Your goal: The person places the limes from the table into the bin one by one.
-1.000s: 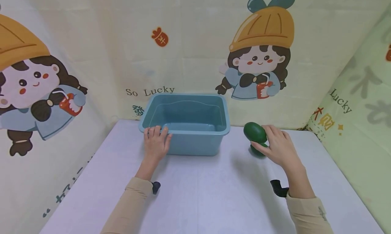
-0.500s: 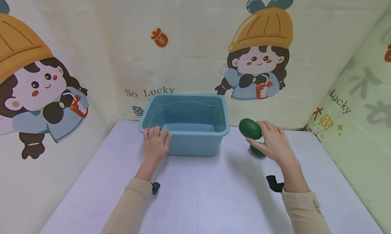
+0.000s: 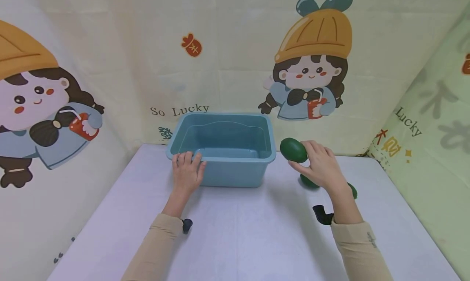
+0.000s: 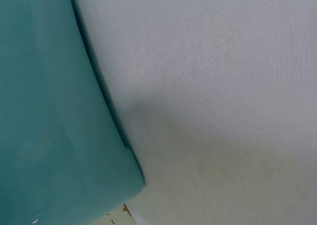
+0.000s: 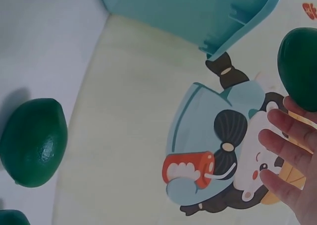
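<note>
My right hand (image 3: pixel 321 162) pinches a glossy dark-green, lemon-shaped fruit (image 3: pixel 293 150) between thumb and fingers. It is held above the table, just right of a blue plastic bin (image 3: pixel 235 173). In the right wrist view this held fruit (image 5: pixel 299 69) is at the right edge, by the fingertips. A second green fruit (image 3: pixel 309 181) lies on the table below the right hand, and a third (image 3: pixel 353 190) is partly hidden behind the right wrist. My left hand (image 3: pixel 186 173) grips the bin's front rim near its left corner, fingers over the edge. That hand is out of frame in the left wrist view.
The bin stands at the back of a white table (image 3: pixel 235 232), close to a patterned cloth backdrop (image 3: pixel 235 69). More cloth hangs along both sides. Inside the bin, the visible floor is bare.
The right hand has carried the held green fruit left and slightly up, toward the bin. A third fruit has come into sight by the right wrist. The left hand and bin have stayed put.
</note>
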